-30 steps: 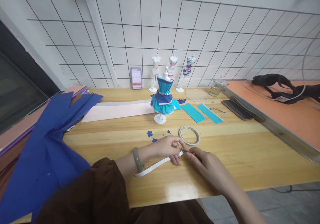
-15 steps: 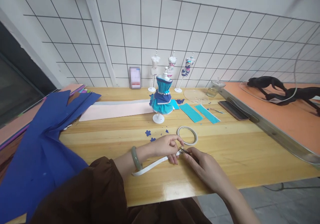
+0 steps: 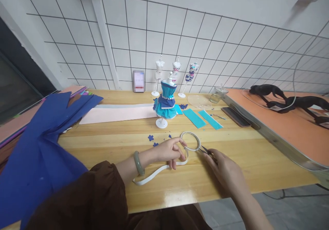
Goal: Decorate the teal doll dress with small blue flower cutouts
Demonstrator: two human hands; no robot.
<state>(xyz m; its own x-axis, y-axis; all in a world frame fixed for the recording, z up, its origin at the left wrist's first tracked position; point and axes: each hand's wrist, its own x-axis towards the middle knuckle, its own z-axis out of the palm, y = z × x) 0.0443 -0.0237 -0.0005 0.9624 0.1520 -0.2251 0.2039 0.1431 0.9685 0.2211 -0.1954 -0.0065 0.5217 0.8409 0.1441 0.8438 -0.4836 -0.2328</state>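
My left hand (image 3: 169,151), a bracelet on its wrist, has its fingers curled round a narrow white tape strip (image 3: 151,178). One end of the strip trails across the table to the left. On the other side it bends upward near my fingertips. My right hand (image 3: 222,168) grips small dark scissors (image 3: 207,151), their tips pointing at a roll of white tape (image 3: 183,136) that lies flat just beyond both hands. Behind the roll stands a small dress form (image 3: 168,101) in a blue and turquoise dress. Two blue paper flowers (image 3: 150,138) lie nearby, one partly beside my left hand.
Turquoise strips (image 3: 194,118) and a dark phone (image 3: 235,116) lie at the right. Blue sheet material (image 3: 51,147) covers the left side. A long pale pink strip (image 3: 118,114) runs behind. Three more dress forms (image 3: 159,67), an upright phone (image 3: 139,81) and a glass jar (image 3: 218,94) stand at the back.
My right hand has drawn the scissors to the right, away from the white strip and my left hand. The strip now curves loosely by my left fingertips.
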